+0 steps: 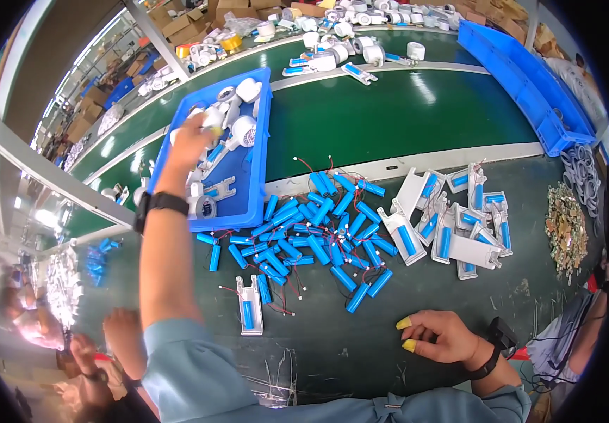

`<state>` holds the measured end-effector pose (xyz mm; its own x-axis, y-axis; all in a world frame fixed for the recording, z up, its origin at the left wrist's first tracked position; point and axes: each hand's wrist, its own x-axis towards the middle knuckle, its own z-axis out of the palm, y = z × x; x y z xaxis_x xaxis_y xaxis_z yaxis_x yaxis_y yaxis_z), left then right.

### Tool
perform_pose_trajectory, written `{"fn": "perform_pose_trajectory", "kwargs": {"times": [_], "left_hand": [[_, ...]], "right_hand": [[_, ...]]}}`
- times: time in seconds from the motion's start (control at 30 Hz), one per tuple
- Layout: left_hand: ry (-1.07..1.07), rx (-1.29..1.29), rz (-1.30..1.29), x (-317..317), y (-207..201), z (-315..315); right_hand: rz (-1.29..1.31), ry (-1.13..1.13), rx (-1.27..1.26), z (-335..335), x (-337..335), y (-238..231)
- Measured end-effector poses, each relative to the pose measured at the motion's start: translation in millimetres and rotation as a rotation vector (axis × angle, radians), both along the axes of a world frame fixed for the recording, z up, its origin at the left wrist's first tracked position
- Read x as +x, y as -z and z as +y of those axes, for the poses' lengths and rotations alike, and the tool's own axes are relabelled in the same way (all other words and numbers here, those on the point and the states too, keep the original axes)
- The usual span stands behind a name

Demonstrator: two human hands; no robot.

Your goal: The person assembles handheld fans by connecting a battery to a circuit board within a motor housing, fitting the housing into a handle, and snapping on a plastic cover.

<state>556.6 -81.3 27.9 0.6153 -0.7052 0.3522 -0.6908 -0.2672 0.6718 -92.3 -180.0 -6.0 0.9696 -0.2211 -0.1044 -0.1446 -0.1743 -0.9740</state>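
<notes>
My left hand (190,144) is stretched over a blue plastic tray (265,141) at the left. Its fingers are blurred among white plastic parts with round heads (244,131); whether they grip one cannot be made out. My right hand (442,337) rests low over the dark green worktop, yellow covers on its fingertips, thumb and forefinger apart with nothing between them. In front of me lies a pile of blue cylindrical batteries (321,210) with thin red and black wires. Nearer, a single white housing (250,304) holds one blue battery.
White housings with blue batteries (445,240) are heaped right of the pile. Small metal pieces (566,233) and grey rings (581,180) lie at the far right. Beyond run green conveyor belts (396,106) bearing white parts and another blue tray (523,84). Another person's hand (122,338) appears at lower left.
</notes>
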Motion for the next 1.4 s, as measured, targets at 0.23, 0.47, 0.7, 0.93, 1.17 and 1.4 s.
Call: {"fn": "perform_pose_trajectory", "kwargs": {"times": [0.23, 0.47, 0.7, 0.93, 1.17, 1.4], "left_hand": [[-0.299, 0.354, 0.02, -45.9, 22.0, -84.5], [-0.195, 0.273, 0.283, -97.3, 0.8, -58.8], [-0.314, -0.143, 0.088, -140.1, -14.8, 18.0], [-0.001, -0.196, -0.48, -338.9, -51.5, 66.1], [0.419, -0.261, 0.261, -487.8, -2.4, 77.8], [0.571, -0.344, 0.525, -471.2, 9.6, 61.6]], "right_hand": [[0.015, -0.068, 0.005, -0.3, 3.2, -4.6], [-0.019, -0.026, -0.024, -3.6, -3.9, 3.3], [-0.083, -0.015, -0.045, 2.9, -5.4, 4.2], [-0.116, 0.116, -0.188, 15.4, -6.7, -15.0], [-0.372, 0.127, -0.451, 18.7, 8.4, -37.0], [-0.359, 0.249, 0.556, -2.4, -19.8, -22.0]]}}
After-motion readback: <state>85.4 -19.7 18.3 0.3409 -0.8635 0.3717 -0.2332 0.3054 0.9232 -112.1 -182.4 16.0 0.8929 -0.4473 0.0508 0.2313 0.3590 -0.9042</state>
